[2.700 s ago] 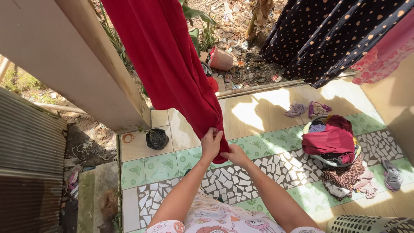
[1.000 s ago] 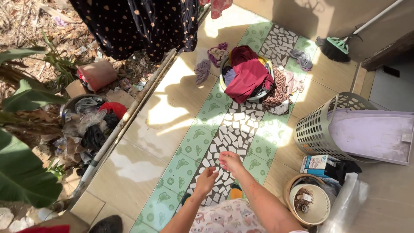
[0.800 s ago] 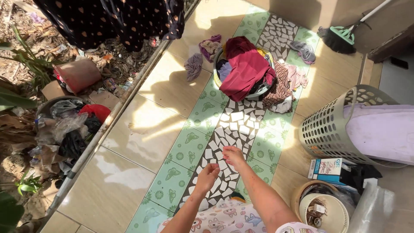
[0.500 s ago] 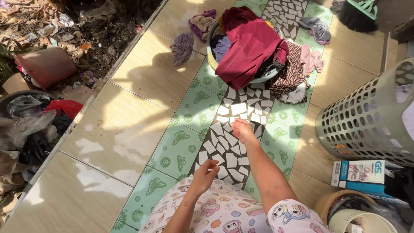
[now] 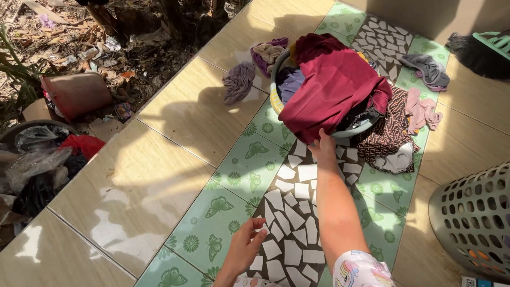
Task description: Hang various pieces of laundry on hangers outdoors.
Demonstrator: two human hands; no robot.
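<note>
A round basin [image 5: 274, 101] heaped with wet clothes sits on the tiled floor ahead of me. A dark red garment [image 5: 332, 85] drapes over its top and near side. My right hand [image 5: 323, 148] reaches forward and touches the lower edge of that red garment, fingers closing on the cloth. My left hand [image 5: 246, 247] hangs low near my body, fingers apart, holding nothing.
Loose clothes lie around the basin: a purple piece [image 5: 238, 81], a brown patterned one [image 5: 388, 133], pink [image 5: 422, 111] and grey [image 5: 428, 68] ones. A perforated laundry basket [image 5: 473, 218] stands at right. Rubbish, bags and a red pot [image 5: 74, 94] lie beyond the floor's left edge.
I let go of the hanging red cloth, turned and leaned toward the basin. My right hand stretched forward to the red garment; my left hand dropped back.
</note>
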